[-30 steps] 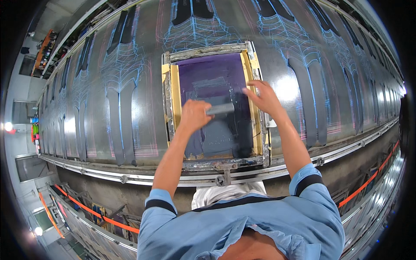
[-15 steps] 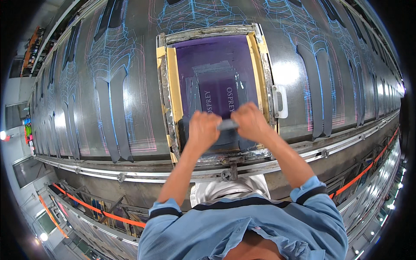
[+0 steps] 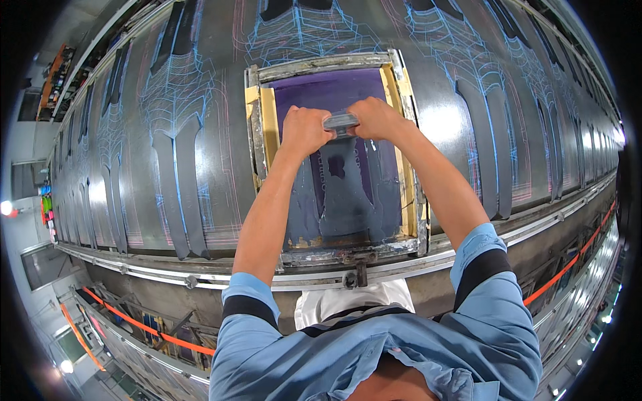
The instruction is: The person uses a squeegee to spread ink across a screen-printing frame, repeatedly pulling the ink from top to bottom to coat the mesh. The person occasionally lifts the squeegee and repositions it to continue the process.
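A squeegee [image 3: 342,125] with a grey, ink-smeared grip spans the gap between my two hands, over the far half of a screen-printing frame. My left hand [image 3: 305,130] is closed round its left end and my right hand [image 3: 374,117] round its right end. Purple mesh [image 3: 321,81] fills the worn frame [image 3: 319,65], with yellowish tape [image 3: 269,110] along its inner sides. Dark grey ink [image 3: 351,210] coats the mesh on the near side of the squeegee, partly covering pale lettering. The blade's lower edge is hidden by the grip and hands.
The frame lies on a long dark table [image 3: 224,134] marked with blue and pink lines. Dark grey cut pieces [image 3: 177,194] lie left of it, others [image 3: 491,134] to the right. A metal rail [image 3: 455,250] follows the near edge; an orange bar [image 3: 180,343] runs below.
Both hands have moved away from me with the squeegee, from the near part of the mesh to the far part. Grey ink now shows across the near mesh. My right arm now covers the white handle.
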`<action>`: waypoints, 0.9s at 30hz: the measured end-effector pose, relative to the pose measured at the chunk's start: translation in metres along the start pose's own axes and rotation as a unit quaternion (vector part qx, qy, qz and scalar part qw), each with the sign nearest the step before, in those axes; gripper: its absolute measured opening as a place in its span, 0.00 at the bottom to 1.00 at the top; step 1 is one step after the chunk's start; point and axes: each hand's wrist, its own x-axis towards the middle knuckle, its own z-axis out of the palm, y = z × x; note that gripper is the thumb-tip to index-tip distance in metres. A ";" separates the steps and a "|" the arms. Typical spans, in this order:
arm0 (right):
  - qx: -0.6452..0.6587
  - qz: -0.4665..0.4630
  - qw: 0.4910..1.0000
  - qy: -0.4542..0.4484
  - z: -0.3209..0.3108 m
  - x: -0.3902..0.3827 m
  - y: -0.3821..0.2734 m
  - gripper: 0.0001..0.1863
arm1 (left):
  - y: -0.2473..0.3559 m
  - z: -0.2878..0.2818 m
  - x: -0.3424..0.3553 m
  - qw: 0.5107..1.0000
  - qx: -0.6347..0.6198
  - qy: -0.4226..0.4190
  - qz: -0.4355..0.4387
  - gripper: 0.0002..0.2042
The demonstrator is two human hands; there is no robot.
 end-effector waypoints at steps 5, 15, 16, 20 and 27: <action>0.009 -0.063 0.996 0.056 0.041 -0.050 -0.012 0.08 | 0.026 0.025 -0.056 0.999 -0.021 0.023 0.019 0.10; -0.001 -0.073 0.996 0.042 0.065 -0.137 -0.052 0.10 | 0.073 0.020 -0.138 0.998 -0.051 0.008 0.030 0.10; -0.013 -0.068 0.996 0.057 0.057 -0.124 -0.048 0.10 | 0.066 0.015 -0.122 0.999 -0.037 0.013 0.036 0.10; -0.005 -0.050 0.996 0.075 0.022 -0.044 -0.009 0.08 | 0.023 0.000 -0.037 0.999 0.001 0.019 0.050 0.12; 0.063 0.003 0.998 0.020 0.003 0.001 0.005 0.08 | -0.004 0.006 0.006 1.000 -0.011 0.000 0.001 0.10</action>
